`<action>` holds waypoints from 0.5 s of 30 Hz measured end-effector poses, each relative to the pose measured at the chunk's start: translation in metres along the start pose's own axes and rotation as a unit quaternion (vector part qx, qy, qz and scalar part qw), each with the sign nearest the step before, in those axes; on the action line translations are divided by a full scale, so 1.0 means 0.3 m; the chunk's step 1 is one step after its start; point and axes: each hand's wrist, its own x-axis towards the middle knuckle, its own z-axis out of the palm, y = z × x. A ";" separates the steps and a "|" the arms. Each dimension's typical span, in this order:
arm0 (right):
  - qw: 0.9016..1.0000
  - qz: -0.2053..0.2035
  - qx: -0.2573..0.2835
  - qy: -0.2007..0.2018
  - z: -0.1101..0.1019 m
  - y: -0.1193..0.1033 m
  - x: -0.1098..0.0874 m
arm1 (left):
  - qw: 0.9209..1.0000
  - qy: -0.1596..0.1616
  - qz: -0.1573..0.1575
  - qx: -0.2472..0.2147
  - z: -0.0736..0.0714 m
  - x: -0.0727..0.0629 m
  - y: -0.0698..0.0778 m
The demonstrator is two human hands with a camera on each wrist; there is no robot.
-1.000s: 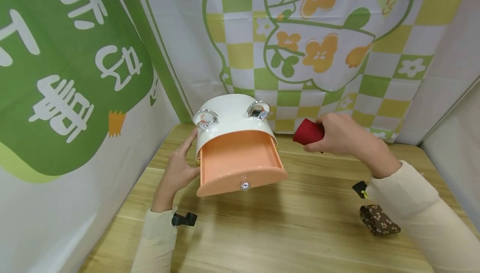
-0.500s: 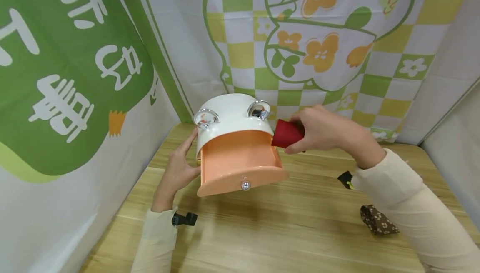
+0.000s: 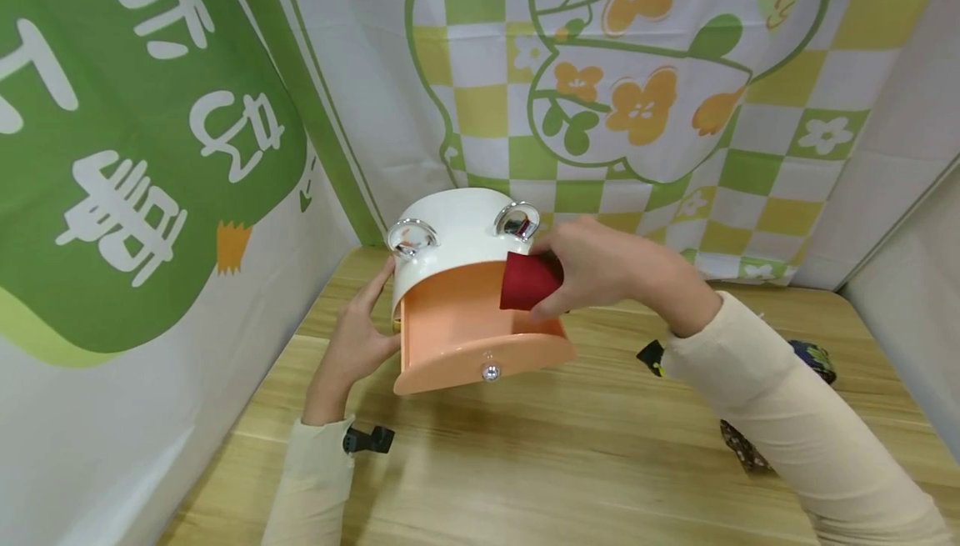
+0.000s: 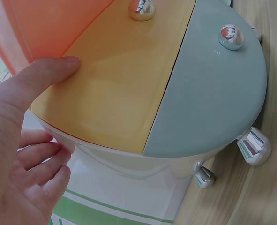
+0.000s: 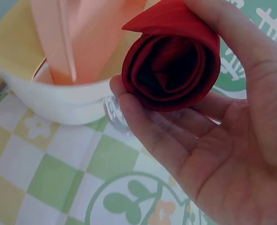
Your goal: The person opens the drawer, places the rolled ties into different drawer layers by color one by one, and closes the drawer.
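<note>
Over the peach drawer (image 3: pixel 450 364), red roll (image 3: pixel 527 281): spiral-wound fabric, right hand (image 3: pixel 594 266) pinching it
Left of drawer, left hand (image 3: pixel 358 343): gripping glossy, rounded cabinet (image 3: pixel 461 229)

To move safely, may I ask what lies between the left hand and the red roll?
In the head view, the white box and its open orange drawer lie between the left hand and the red roll.
</note>
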 end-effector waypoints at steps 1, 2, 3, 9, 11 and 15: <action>1.000 -0.004 -0.004 -0.001 0.002 -0.006 0.007 | 1.000 0.002 0.002 0.001 0.001 0.000 -0.001; 1.000 -0.008 -0.004 -0.003 0.005 -0.012 0.014 | 1.000 0.003 0.003 0.002 0.001 -0.001 -0.002; 1.000 -0.012 -0.003 -0.005 0.007 -0.019 0.020 | 1.000 0.004 0.003 0.002 0.001 -0.001 -0.002; 0.999 -0.026 -0.004 -0.022 0.028 -0.050 0.063 | 1.000 0.000 -0.002 0.001 -0.002 -0.001 -0.001; 0.999 -0.034 -0.010 -0.021 0.038 -0.056 0.076 | 1.000 -0.002 -0.006 0.001 -0.002 -0.001 0.001; 0.999 -0.036 -0.003 -0.031 0.057 -0.068 0.100 | 1.000 -0.003 -0.012 0.003 -0.003 -0.001 0.004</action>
